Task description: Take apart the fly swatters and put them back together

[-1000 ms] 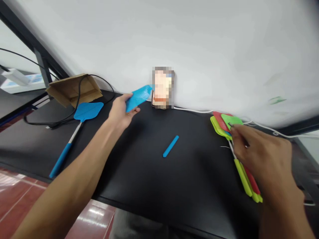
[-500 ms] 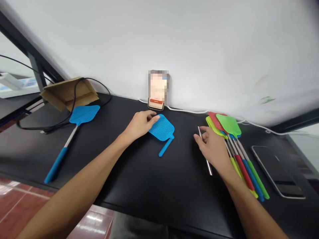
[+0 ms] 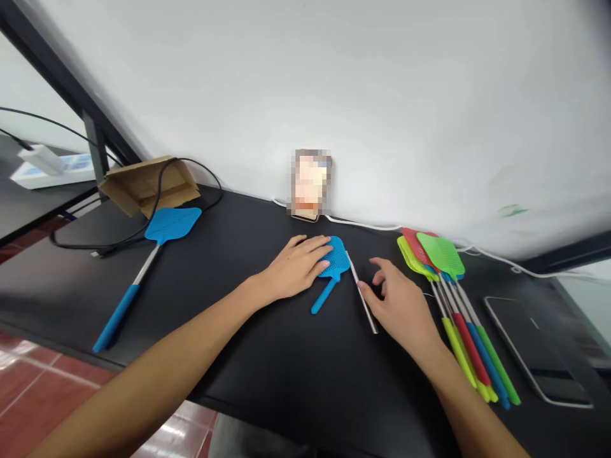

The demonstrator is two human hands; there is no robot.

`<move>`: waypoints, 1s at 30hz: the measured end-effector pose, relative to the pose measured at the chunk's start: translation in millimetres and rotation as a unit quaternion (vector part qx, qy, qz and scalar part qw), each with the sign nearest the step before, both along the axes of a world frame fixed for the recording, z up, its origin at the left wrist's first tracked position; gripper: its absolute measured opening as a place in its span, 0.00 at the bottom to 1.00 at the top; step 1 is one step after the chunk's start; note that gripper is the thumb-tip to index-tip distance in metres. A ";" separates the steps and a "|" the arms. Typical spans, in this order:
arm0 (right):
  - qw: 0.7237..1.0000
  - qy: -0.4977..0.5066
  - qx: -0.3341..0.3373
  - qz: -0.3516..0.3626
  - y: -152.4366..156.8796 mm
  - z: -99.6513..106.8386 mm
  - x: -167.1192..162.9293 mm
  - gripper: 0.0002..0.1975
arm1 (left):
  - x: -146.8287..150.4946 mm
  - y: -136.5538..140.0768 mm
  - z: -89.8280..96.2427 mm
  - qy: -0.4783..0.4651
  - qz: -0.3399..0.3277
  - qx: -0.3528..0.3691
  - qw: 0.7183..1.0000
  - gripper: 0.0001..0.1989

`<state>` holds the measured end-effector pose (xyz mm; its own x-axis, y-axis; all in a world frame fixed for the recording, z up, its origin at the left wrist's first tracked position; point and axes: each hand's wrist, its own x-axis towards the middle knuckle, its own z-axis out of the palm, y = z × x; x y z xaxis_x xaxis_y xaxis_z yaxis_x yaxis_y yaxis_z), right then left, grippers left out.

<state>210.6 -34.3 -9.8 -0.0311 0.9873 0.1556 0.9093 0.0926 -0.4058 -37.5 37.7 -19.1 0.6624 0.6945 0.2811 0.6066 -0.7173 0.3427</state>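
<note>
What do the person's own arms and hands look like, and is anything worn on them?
The left hand and right hand are ungloved. The left forearm and right forearm are bare, with no sleeves in view. I see no watch, bracelet or ring.

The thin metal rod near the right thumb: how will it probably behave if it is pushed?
The metal rod looks round, so it may roll when pushed. Its straight, shiny body suggests it is stiff and probably rather slippery.
</note>
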 end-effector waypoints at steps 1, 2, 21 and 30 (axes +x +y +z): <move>1.000 -0.008 -0.006 0.004 -2.2 2.0 -4.0 0.23 | 1.4 -1.4 -1.3 -0.002 -0.009 0.005 1.000 0.21; 1.000 -0.013 -0.009 0.011 -4.2 3.8 -8.1 0.24 | 2.8 -2.6 -1.8 -0.007 -0.011 0.013 1.000 0.21; 0.992 -0.124 0.000 0.018 -2.2 2.3 -11.6 0.19 | 0.6 -1.9 8.6 -0.061 0.041 0.058 0.996 0.18; 0.988 -0.152 0.024 0.003 -3.2 4.6 -1.5 0.27 | 28.4 -38.4 19.8 0.063 0.043 0.013 0.997 0.17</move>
